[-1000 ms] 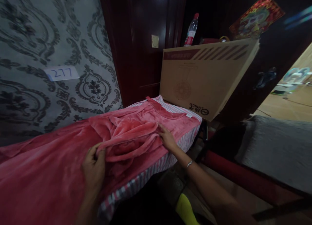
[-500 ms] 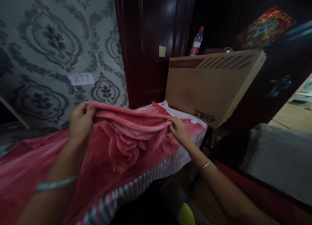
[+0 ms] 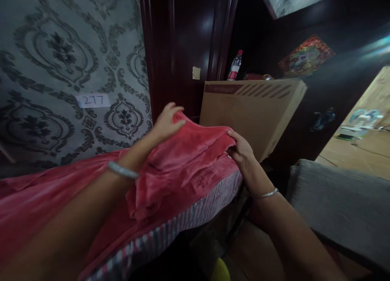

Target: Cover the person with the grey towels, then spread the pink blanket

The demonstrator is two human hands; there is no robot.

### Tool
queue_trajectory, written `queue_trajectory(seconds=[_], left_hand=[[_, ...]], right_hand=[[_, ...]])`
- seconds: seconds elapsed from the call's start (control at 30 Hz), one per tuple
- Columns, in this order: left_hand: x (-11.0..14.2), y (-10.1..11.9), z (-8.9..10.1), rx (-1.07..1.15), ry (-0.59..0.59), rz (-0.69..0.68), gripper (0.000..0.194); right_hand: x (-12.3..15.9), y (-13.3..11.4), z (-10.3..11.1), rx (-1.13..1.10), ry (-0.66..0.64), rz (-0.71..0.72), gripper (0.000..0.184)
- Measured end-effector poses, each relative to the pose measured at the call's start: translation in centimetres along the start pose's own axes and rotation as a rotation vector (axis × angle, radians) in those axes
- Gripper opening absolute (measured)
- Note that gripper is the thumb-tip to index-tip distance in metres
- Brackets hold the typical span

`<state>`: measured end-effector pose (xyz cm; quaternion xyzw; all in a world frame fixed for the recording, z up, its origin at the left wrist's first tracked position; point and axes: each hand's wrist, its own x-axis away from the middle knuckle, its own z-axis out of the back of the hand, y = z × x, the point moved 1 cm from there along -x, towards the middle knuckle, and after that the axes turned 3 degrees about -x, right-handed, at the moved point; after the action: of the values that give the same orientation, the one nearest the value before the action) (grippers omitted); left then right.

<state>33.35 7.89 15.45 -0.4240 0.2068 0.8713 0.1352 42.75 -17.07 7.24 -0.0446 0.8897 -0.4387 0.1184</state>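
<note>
A pink plush cloth (image 3: 185, 145) is held up between my two hands, its upper edge stretched from one to the other. Whether it is a garment or a blanket I cannot tell. My left hand (image 3: 168, 123) pinches its upper left corner. At the right corner, my right hand (image 3: 242, 148) grips the edge, thumb on top and fingers underneath. More pink plush fabric (image 3: 57, 183) spreads to the left and hangs below in folds. Underneath lies a striped sheet (image 3: 183, 220), showing along the front edge.
A large cardboard box (image 3: 243, 110) stands behind my right hand, with a red-capped bottle (image 3: 235, 65) on or behind its top. To the right is a grey padded seat (image 3: 338, 204). Patterned wallpaper (image 3: 67, 61) bearing a "277" label (image 3: 93, 100) and a dark door (image 3: 183, 33) close off the back.
My left hand has moved right and up, and my right hand slightly right. The held cloth is raised, its front now spread where an open fold showed before. The view has turned right.
</note>
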Motion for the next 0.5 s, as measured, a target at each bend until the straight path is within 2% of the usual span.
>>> queue_trajectory(seconds=[0.07, 0.13, 0.23, 0.3, 0.4, 0.5], left_hand=[[5.4, 1.6, -1.5, -0.008, -0.127, -0.074, 0.029], [11.7, 2.8, -2.4, -0.031, -0.208, -0.078, 0.026], [20.8, 3.1, -3.3, -0.150, -0.294, -0.001, 0.028], [25.5, 2.5, -3.7, -0.269, -0.302, -0.017, 0.027], [30.1, 1.2, -3.7, -0.457, -0.246, -0.023, 0.038], [32.2, -0.1, -2.7, -0.560, -0.177, 0.087, 0.043]], right_hand=[[-1.4, 0.7, 0.7, 0.012, 0.140, -0.105, 0.016], [-2.2, 1.3, 1.4, 0.011, 0.238, -0.161, 0.019], [-2.9, 1.3, 2.2, 0.002, 0.279, -0.173, 0.026], [-3.6, 0.7, 2.5, -0.008, 0.293, -0.162, 0.031], [-5.3, -0.8, 2.3, -0.023, 0.286, -0.126, 0.034], [-7.3, -2.2, 1.6, -0.048, 0.263, -0.059, 0.037]])
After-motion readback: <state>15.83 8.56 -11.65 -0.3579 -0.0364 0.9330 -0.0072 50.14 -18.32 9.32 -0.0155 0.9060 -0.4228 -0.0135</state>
